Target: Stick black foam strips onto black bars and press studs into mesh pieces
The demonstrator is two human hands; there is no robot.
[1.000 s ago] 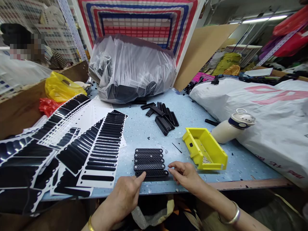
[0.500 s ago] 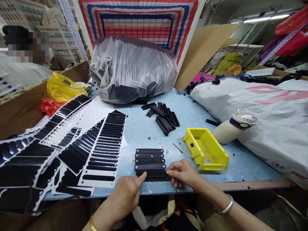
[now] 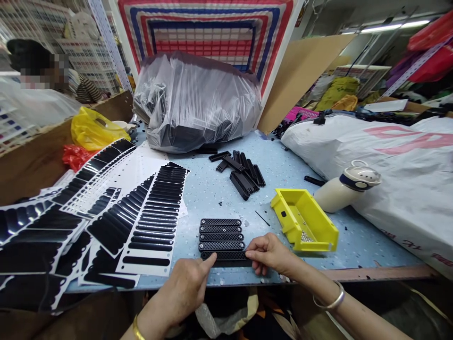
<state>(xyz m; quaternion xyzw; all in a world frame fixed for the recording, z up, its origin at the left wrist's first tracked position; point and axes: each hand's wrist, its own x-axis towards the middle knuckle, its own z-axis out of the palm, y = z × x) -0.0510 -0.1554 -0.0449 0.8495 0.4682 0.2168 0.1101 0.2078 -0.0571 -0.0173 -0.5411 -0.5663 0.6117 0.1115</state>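
Note:
Several black perforated plastic strips lie in a stack of rows at the front of the blue table, some with small silvery pieces at their ends. My left hand rests at the near row, its index finger stretched out onto the nearest strip and the other fingers curled, holding nothing. At that strip's right end is my right hand, thumb and index finger pinched together. Whatever they pinch is too small or hidden to make out. To the right, a yellow bin contains many small silvery pieces.
Sheets of black stickers cover the table's left. More loose black strips lie in a pile farther back, before a large plastic-wrapped bag. A cream bottle leans by a white sack. Another person is at far left.
Both hands keep almost the same place and pose on the nearest strip. The whole view has shifted very slightly.

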